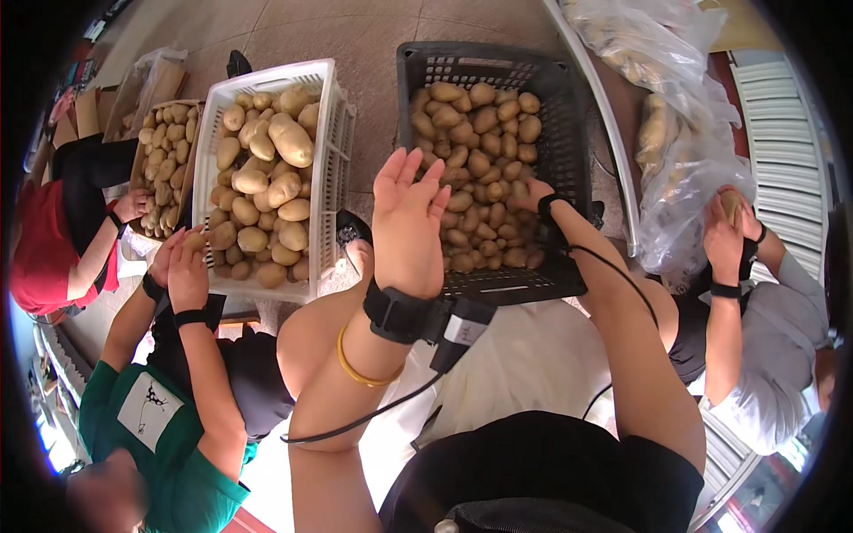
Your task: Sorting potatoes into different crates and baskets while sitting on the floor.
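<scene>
A black plastic crate (pixel 483 288) stands before me with many small potatoes (pixel 485 166) inside. My left hand (pixel 410 223) is raised over the crate's left side, palm turned up and fingers apart, and no object shows in it. Reaching over the right part of the crate, my right hand (pixel 531 194) is down at the potatoes. Its fingertips are partly hidden, so whether it grips one is unclear. Both wrists wear black straps; the left strap carries a small device (pixel 466 331) with a cable.
A white plastic crate (pixel 326 166) of larger potatoes stands left. Beside it, a person in green holds a potato (pixel 193 241). Farther left, a person in red reaches into a potato box (pixel 193 143). At right, a person holds a potato (pixel 731 205) near plastic bags (pixel 693 160).
</scene>
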`<act>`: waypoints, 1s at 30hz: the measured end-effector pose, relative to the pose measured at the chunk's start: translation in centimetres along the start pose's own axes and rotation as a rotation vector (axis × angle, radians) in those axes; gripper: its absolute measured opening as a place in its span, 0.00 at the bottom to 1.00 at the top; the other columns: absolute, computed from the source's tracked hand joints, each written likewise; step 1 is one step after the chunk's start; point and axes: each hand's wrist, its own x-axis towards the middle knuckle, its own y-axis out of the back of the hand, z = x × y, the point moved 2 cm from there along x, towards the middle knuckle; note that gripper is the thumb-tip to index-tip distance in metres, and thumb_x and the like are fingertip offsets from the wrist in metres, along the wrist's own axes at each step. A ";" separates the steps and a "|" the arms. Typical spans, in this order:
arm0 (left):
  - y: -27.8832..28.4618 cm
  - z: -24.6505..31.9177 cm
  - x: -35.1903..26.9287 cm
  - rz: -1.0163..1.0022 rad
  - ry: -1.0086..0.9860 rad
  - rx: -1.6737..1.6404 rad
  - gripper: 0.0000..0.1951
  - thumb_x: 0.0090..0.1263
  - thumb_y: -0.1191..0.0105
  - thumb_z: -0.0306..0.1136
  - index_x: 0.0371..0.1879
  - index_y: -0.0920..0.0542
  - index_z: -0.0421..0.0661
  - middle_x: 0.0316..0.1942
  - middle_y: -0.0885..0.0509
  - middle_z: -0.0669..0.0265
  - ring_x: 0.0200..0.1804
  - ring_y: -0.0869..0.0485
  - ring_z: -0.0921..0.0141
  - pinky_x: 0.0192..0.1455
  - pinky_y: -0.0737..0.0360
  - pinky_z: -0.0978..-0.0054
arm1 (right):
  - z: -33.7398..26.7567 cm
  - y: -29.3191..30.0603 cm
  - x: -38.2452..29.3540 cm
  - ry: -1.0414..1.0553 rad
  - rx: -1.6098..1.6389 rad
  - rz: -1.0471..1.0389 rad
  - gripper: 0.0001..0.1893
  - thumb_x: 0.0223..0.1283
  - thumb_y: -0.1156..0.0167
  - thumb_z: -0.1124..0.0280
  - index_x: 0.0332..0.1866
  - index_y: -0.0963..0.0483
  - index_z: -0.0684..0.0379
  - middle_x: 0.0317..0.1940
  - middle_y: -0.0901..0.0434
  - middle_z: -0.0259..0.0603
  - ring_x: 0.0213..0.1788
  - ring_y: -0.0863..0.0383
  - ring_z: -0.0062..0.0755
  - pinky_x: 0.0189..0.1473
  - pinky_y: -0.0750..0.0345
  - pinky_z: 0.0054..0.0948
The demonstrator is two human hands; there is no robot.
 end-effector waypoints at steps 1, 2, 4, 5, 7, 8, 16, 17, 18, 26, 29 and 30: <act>0.2 -0.2 0.0 0.009 -0.002 0.011 0.25 0.61 0.58 0.22 0.59 0.45 0.38 0.60 0.41 0.58 0.60 0.36 0.65 0.58 0.37 0.70 | -0.9 0.6 -0.7 0.089 0.110 0.007 0.37 0.44 0.36 0.57 0.57 0.41 0.68 0.52 0.33 0.55 0.55 0.32 0.44 0.54 0.31 0.35; 0.0 -0.4 0.1 -0.003 0.001 0.023 0.25 0.61 0.59 0.22 0.59 0.45 0.38 0.60 0.41 0.58 0.60 0.36 0.65 0.57 0.37 0.70 | -1.3 1.9 -1.4 0.139 0.232 0.043 0.37 0.44 0.36 0.57 0.57 0.42 0.68 0.52 0.32 0.54 0.54 0.31 0.43 0.54 0.31 0.34; -0.3 -1.1 0.2 -0.033 0.006 0.063 0.25 0.62 0.59 0.23 0.59 0.45 0.38 0.60 0.41 0.58 0.59 0.35 0.65 0.58 0.37 0.70 | -2.8 4.8 -3.1 0.256 0.480 0.115 0.38 0.44 0.35 0.57 0.57 0.42 0.69 0.51 0.31 0.53 0.53 0.30 0.40 0.54 0.31 0.32; -0.2 -1.5 0.0 -0.062 0.034 0.081 0.25 0.62 0.59 0.24 0.59 0.45 0.38 0.60 0.40 0.58 0.59 0.35 0.65 0.58 0.37 0.70 | -3.7 6.0 -4.5 0.298 0.608 0.097 0.37 0.44 0.35 0.59 0.57 0.42 0.68 0.50 0.31 0.51 0.52 0.30 0.37 0.53 0.31 0.30; -0.1 -1.9 -0.3 -0.118 0.081 0.115 0.24 0.63 0.58 0.24 0.59 0.45 0.38 0.59 0.39 0.58 0.59 0.35 0.66 0.59 0.38 0.69 | -7.7 10.2 -10.2 0.395 0.857 0.058 0.35 0.46 0.35 0.63 0.57 0.42 0.67 0.49 0.30 0.47 0.51 0.29 0.31 0.53 0.31 0.27; -0.1 -2.4 -0.5 -0.138 0.100 0.173 0.23 0.65 0.59 0.29 0.59 0.44 0.39 0.58 0.36 0.58 0.57 0.32 0.65 0.57 0.35 0.69 | -8.8 11.5 -13.1 0.451 0.927 0.070 0.33 0.46 0.35 0.65 0.56 0.42 0.66 0.49 0.30 0.45 0.51 0.29 0.29 0.53 0.31 0.27; -1.6 -7.5 -3.0 -0.723 0.831 0.220 0.39 0.61 0.74 0.67 0.51 0.34 0.41 0.47 0.25 0.56 0.45 0.23 0.67 0.45 0.25 0.73 | -11.5 11.5 -27.1 0.867 1.065 0.205 0.24 0.48 0.42 0.83 0.51 0.41 0.60 0.54 0.35 0.43 0.57 0.35 0.27 0.58 0.36 0.28; -1.5 -7.7 -2.7 -0.777 0.839 0.177 0.38 0.61 0.74 0.67 0.51 0.33 0.42 0.46 0.24 0.58 0.44 0.23 0.68 0.44 0.25 0.73 | -11.5 10.9 -27.4 0.892 1.062 0.219 0.23 0.47 0.42 0.84 0.49 0.41 0.60 0.54 0.35 0.43 0.57 0.35 0.27 0.58 0.36 0.28; -1.3 -7.8 -2.5 -0.824 0.848 0.139 0.37 0.62 0.74 0.66 0.51 0.33 0.43 0.45 0.23 0.59 0.43 0.22 0.70 0.44 0.25 0.74 | -11.4 10.0 -27.3 0.920 1.065 0.231 0.22 0.47 0.42 0.84 0.48 0.41 0.60 0.54 0.35 0.43 0.57 0.35 0.27 0.57 0.35 0.28; -1.4 -6.6 -2.3 -0.609 0.605 0.131 0.27 0.66 0.66 0.57 0.50 0.33 0.47 0.43 0.26 0.65 0.41 0.23 0.69 0.47 0.24 0.70 | -11.7 8.7 -26.7 1.036 1.094 0.220 0.07 0.53 0.53 0.85 0.37 0.34 0.63 0.53 0.32 0.42 0.58 0.35 0.28 0.58 0.36 0.26; -0.6 -6.8 -1.5 -0.544 0.541 0.081 0.24 0.67 0.63 0.54 0.50 0.33 0.46 0.44 0.27 0.62 0.43 0.23 0.66 0.46 0.23 0.69 | -11.1 8.7 -25.7 0.887 1.158 0.039 0.10 0.57 0.56 0.85 0.42 0.34 0.63 0.51 0.31 0.42 0.58 0.34 0.28 0.59 0.38 0.26; 0.2 -7.1 -0.7 -0.502 0.528 0.055 0.23 0.67 0.62 0.53 0.50 0.33 0.46 0.44 0.27 0.61 0.43 0.24 0.65 0.45 0.23 0.70 | -11.2 8.5 -25.3 0.876 1.144 0.137 0.08 0.58 0.55 0.83 0.42 0.33 0.63 0.45 0.27 0.40 0.51 0.28 0.26 0.54 0.33 0.23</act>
